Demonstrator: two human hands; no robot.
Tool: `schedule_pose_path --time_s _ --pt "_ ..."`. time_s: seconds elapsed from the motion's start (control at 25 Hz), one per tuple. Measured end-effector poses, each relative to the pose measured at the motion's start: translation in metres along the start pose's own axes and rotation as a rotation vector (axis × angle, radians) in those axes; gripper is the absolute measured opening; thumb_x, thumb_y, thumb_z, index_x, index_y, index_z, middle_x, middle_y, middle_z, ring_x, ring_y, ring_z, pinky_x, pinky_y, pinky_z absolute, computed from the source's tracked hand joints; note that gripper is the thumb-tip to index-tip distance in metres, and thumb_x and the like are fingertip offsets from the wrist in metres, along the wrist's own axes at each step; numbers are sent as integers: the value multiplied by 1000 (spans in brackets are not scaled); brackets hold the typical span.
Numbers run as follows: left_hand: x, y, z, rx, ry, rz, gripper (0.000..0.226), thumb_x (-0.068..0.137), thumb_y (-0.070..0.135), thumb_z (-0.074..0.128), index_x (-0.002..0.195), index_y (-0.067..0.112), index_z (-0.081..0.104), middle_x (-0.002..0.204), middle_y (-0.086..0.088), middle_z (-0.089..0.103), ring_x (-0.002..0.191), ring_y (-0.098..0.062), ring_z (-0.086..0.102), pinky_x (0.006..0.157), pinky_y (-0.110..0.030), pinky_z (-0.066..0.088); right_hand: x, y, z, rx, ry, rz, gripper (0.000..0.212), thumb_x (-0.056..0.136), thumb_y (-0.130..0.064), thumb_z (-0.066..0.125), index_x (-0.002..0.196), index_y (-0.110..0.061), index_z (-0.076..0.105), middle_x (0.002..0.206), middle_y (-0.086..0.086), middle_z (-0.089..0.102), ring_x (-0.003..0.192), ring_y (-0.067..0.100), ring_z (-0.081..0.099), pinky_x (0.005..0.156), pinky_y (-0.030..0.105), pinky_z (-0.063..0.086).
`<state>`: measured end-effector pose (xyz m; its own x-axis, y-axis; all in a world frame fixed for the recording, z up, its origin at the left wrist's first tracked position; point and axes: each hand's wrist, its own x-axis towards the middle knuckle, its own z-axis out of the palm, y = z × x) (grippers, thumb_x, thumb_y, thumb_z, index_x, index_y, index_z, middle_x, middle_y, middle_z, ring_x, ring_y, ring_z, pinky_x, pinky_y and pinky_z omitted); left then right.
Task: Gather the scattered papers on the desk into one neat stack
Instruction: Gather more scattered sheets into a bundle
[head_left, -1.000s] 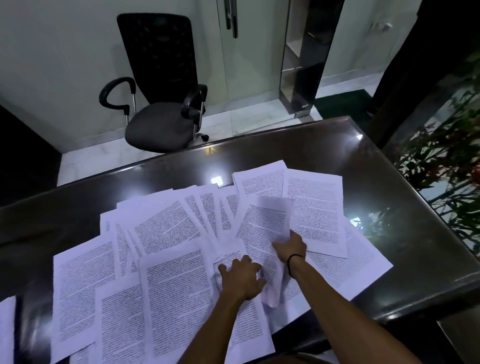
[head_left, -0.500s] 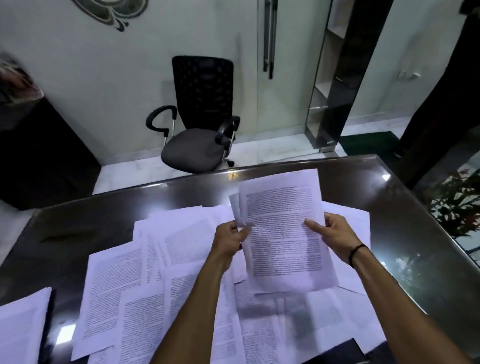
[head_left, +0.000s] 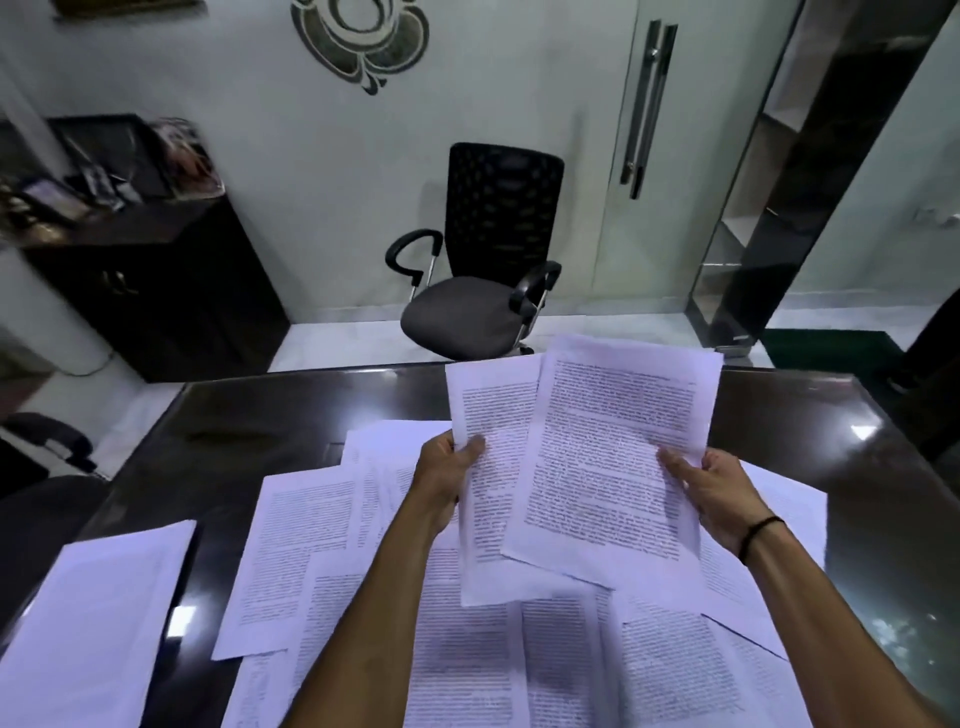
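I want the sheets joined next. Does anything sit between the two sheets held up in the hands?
Nothing visible does. The left hand holds one sheet, the right hand another, already overlapping.

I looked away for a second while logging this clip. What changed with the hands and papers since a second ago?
Both hands left the desk and lifted sheets off the pile. The left hand now pinches one sheet; the right hand holds another, overlapping it, raised and unaligned. The remaining papers stay scattered, and the separate sheet at left is unmoved.
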<state>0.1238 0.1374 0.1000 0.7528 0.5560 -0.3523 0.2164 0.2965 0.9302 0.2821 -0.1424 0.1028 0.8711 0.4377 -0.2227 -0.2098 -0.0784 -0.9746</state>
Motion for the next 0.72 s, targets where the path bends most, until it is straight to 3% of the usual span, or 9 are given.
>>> schedule_pose_path --time_s 0.08,0.12,0.24,0.28,0.44,0.52,0.6,0.64,0.72 --pt "-5 2 -21 31 30 7 16 98 21 64 112 15 69 105 -2 77 88 -21 76 70 -32 62 -1 2 5 -10 -73 35 70 54 -59 86 100 -9 73 97 7 77 87 27 73 70 31 61" --pt "-8 3 -31 42 47 12 16 98 21 64 112 16 69 104 -1 77 87 -19 76 68 -31 61 -1 1 10 -14 -90 44 75 52 -63 86 101 -9 72 96 5 77 86 26 74 70 31 61" --pt "-14 2 -56 52 60 15 19 101 21 59 118 17 68 109 -3 77 97 -24 75 81 -40 62 -1 -2 29 59 -122 58 35 88 -30 67 107 -1 69 97 6 76 87 25 72 66 25 60" --pt "-16 2 -62 51 55 10 22 103 22 56 121 17 67 112 -4 76 101 -26 74 88 -45 60 -1 -4 34 79 -137 74 30 91 -21 62 110 1 67 101 9 75 89 24 72 69 26 61" --pt "-29 -5 -76 77 23 -62 27 106 31 49 124 20 65 114 -5 75 102 -26 73 92 -48 58 0 10 64 28 -223 163 29 93 -17 63 115 1 67 114 14 72 103 31 69 95 44 54" --pt "-33 -25 -84 66 17 -133 33 106 40 46 126 22 65 116 -2 75 106 -25 72 96 -49 56 -6 33 93 -19 -249 185 36 89 -21 69 115 4 65 114 22 70 97 32 69 95 48 53" --pt "-38 -54 -93 1 32 -233 49 100 59 46 125 22 66 124 -6 71 115 -28 67 105 -56 49 -13 70 119 -70 -260 242 68 72 -38 83 119 5 59 110 27 69 94 33 67 90 52 52" --pt "-44 -69 -98 -27 55 -295 60 94 70 46 123 20 64 126 -8 69 118 -29 64 107 -57 46 -15 94 130 -101 -266 283 71 72 -37 84 123 4 55 111 26 69 96 34 67 92 54 52" --pt "-51 -102 -109 -41 125 -402 71 84 80 51 125 22 60 130 -5 64 123 -24 59 109 -55 44 -31 129 146 -171 -286 329 43 90 -16 69 126 1 52 117 21 67 104 34 66 94 53 53"
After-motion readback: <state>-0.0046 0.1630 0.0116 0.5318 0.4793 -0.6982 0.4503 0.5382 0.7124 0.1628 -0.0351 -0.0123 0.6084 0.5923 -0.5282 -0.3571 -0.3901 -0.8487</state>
